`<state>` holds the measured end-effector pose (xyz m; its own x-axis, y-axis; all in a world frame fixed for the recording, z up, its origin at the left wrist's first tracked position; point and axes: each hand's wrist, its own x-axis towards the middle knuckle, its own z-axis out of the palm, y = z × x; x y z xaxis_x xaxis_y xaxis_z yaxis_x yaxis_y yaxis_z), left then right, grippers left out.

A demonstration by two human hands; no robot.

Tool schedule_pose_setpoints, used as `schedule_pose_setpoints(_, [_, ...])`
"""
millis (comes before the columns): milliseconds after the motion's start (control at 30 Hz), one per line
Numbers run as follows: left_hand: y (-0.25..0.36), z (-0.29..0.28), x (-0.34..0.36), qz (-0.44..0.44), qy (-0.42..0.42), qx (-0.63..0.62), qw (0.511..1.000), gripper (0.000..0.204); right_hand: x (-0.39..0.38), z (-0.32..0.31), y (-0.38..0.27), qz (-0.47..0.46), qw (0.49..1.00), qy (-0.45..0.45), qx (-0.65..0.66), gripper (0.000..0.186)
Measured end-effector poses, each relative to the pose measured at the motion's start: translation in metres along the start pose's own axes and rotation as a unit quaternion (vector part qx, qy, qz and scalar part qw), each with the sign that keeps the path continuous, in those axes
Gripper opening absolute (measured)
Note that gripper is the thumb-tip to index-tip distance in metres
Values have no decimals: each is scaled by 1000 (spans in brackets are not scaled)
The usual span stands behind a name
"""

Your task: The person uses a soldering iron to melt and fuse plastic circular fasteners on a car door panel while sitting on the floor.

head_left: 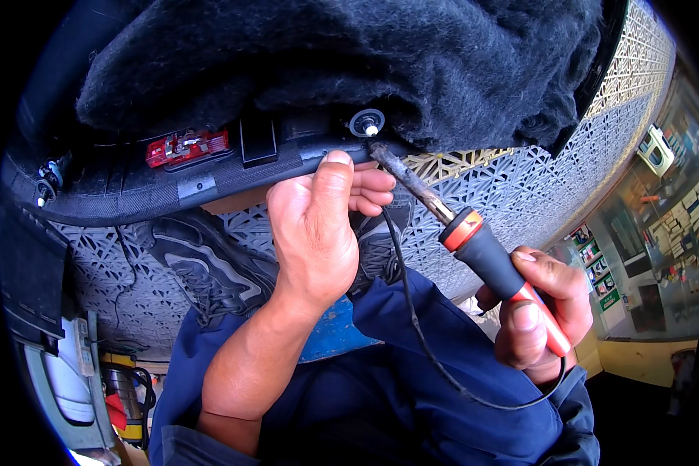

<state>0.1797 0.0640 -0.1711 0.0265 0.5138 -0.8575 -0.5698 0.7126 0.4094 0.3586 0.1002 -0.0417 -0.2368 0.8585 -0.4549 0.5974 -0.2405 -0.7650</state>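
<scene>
My right hand (550,311) grips the orange-and-black handle of a soldering iron (491,264), which slants up and to the left. The iron's darkened tip meets the edge of a long curved black plastic panel (245,175), just below a round grey fitting with a white centre (366,124). Close to the tip, my left hand (318,221) pinches the panel's edge, thumb on top and fingers curled under it. A black cord (416,326) runs from the handle's end across my lap and up past my left fingers.
Dark fuzzy cloth (349,58) lies behind the panel's edge. A red-and-clear piece (186,147) sits on the panel at left. Grey lattice mats (512,186) cover the floor. A yellow-and-black machine (124,396) stands lower left, a glass display case (652,233) at right.
</scene>
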Motion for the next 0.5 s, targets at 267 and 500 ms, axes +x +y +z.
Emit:
schedule_pose_setpoints(267, [0,0,0,-5,-7,7,1000,47,-3,3,-1,33,998,26,39,37])
schedule_pose_setpoints(500, [-1,-1,1,-3,0,-25,1000,48,4,5,-3,62,996,18,63,38])
